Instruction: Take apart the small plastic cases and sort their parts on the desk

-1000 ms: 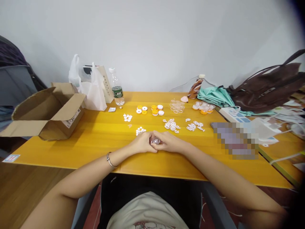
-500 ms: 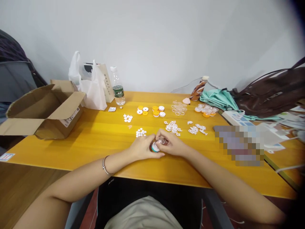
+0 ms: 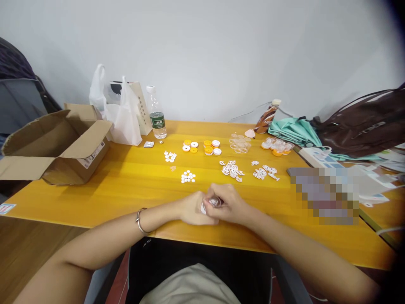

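1. Left hand (image 3: 195,209) is wrapped around a small round part (image 3: 215,202), white on its near side with a clear top, over the front half of the desk (image 3: 126,185)
2. Right hand (image 3: 230,204) meets it from the other side, fingers bent and pressing at the clear top; hands touch each other
3. Grip: both clamped on that one part; fingers cover much of it, so I can't tell its full shape
4. Metal bracelet (image 3: 139,220) on the left wrist
5. Just beyond the hands: a cluster of white discs (image 3: 188,177), with white pegs (image 3: 170,156) farther back to the left
6. Right of those, two groups of white cut-out pieces, the larger pile (image 3: 232,169) nearer the middle, the smaller pile (image 3: 265,172) to its right
7. Behind, left to right: orange and white caps (image 3: 212,148) in two groups, clear rings (image 3: 239,144), clear cups (image 3: 277,146) with orange and white bases
8. Far left: cardboard box (image 3: 76,166) with flaps spread, white plastic bag (image 3: 124,126), water bottle (image 3: 158,120) upright
9. Far right: brown bottle (image 3: 266,120) leaning, green cloth (image 3: 294,131) beside it, dark bag (image 3: 363,126)
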A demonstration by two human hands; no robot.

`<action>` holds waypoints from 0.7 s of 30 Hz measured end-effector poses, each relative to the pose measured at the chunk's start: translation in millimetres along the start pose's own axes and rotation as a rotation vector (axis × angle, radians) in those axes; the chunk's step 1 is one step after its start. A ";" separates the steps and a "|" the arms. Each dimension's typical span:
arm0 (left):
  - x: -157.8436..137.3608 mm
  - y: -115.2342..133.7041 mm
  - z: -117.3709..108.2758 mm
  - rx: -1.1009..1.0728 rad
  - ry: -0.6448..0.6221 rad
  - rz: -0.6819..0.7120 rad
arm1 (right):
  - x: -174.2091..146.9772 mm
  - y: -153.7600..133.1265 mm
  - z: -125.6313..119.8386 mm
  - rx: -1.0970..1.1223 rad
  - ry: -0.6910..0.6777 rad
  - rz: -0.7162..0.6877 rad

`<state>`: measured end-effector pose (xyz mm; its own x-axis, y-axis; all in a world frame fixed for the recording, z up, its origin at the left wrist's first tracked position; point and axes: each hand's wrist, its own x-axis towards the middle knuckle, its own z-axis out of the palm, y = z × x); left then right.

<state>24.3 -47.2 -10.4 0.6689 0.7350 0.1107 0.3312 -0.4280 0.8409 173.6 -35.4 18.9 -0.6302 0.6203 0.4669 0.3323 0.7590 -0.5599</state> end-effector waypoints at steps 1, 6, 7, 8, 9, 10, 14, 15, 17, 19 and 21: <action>0.0 -1.2 0.1 -0.027 -0.043 0.021 | -1.1 0.8 -1.9 0.019 -0.034 -0.054; 2.2 -1.8 -7.5 0.063 0.072 -0.020 | 0.7 8.7 -14.9 0.150 -0.171 -0.024; 2.5 -1.2 -10.1 0.103 0.093 -0.044 | 2.0 10.3 -17.0 0.151 -0.185 -0.019; 2.5 -0.4 -12.6 0.145 0.104 -0.070 | 3.4 11.8 -18.7 0.135 -0.199 -0.025; 2.3 0.5 -14.7 0.184 0.115 -0.090 | 4.7 13.1 -20.0 0.110 -0.216 -0.033; 1.8 1.2 -16.4 0.217 0.133 -0.097 | 5.9 14.1 -21.2 0.083 -0.234 -0.035; -1.2 1.6 -18.0 0.329 0.279 -0.059 | 8.9 16.2 -26.0 0.014 -0.279 0.042; -1.7 0.7 -17.5 0.348 0.310 -0.063 | 9.2 16.5 -27.1 0.011 -0.290 0.068; -1.8 -1.9 -16.1 0.372 0.332 -0.091 | 9.7 17.0 -28.6 0.004 -0.314 0.104; -1.0 -4.6 -14.8 0.376 0.323 -0.101 | 10.2 17.1 -28.4 -0.029 -0.330 0.147; 0.1 -6.6 -14.2 0.377 0.320 -0.091 | 10.4 17.0 -26.8 -0.096 -0.330 0.216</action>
<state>12.7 -36.9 -8.4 0.4085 0.8772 0.2524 0.6357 -0.4718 0.6110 191.5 -10.8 32.6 -0.7253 0.6823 0.0918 0.5357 0.6432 -0.5471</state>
